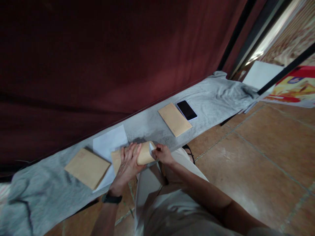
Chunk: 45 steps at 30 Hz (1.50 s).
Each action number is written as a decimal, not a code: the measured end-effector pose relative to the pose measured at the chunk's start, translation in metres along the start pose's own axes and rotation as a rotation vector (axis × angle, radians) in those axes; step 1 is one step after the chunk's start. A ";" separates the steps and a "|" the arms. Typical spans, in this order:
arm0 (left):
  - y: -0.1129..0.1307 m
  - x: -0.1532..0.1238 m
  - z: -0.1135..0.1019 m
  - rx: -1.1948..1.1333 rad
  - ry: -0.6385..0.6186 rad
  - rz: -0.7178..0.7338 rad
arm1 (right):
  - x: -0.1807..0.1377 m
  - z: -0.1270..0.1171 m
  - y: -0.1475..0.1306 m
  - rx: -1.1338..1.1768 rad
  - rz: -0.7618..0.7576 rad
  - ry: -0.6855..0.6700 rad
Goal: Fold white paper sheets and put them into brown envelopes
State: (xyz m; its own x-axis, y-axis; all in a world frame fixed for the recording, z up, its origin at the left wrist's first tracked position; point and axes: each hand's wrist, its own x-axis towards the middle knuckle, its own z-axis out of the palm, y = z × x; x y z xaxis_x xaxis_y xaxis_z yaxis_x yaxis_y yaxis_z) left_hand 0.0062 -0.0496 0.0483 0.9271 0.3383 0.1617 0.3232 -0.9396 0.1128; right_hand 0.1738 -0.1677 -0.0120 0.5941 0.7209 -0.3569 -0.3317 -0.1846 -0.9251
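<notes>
A brown paper envelope [145,156] lies at the front edge of the cloth-covered bench, its mouth bulging toward the right. My left hand [128,163] rests on it with fingers stretched out flat, pressing it down. At the envelope's mouth, my right hand [162,154] is closed in a pinch on white paper [151,148] that shows inside. How far in the paper reaches is hidden. Partly under the envelope and my left hand are white sheets [110,141]. Left of them sits a stack of brown envelopes [87,167].
Farther right on the grey cloth [214,95] lie another brown envelope [174,119] and a smartphone [187,110] with a dark screen. A dark red curtain [110,59] hangs behind the bench. Black metal posts [235,36] and a red-yellow box [295,87] stand at the right.
</notes>
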 end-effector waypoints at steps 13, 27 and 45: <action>0.048 -0.005 0.033 -1.054 0.355 -0.860 | 0.017 0.010 -0.009 0.354 0.105 0.192; 0.091 0.040 0.049 -1.710 0.459 -1.013 | -0.002 0.023 -0.007 0.380 0.037 0.237; 0.042 0.025 0.053 -1.327 0.366 -1.197 | -0.018 -0.025 -0.009 -0.248 -0.175 -0.069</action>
State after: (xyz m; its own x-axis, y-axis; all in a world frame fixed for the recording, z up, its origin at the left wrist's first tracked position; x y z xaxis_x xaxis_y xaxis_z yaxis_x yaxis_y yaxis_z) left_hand 0.0528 -0.0836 0.0053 0.1932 0.8865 -0.4206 0.1895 0.3869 0.9025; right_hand 0.1841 -0.1955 -0.0001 0.5720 0.7985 -0.1877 -0.0346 -0.2052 -0.9781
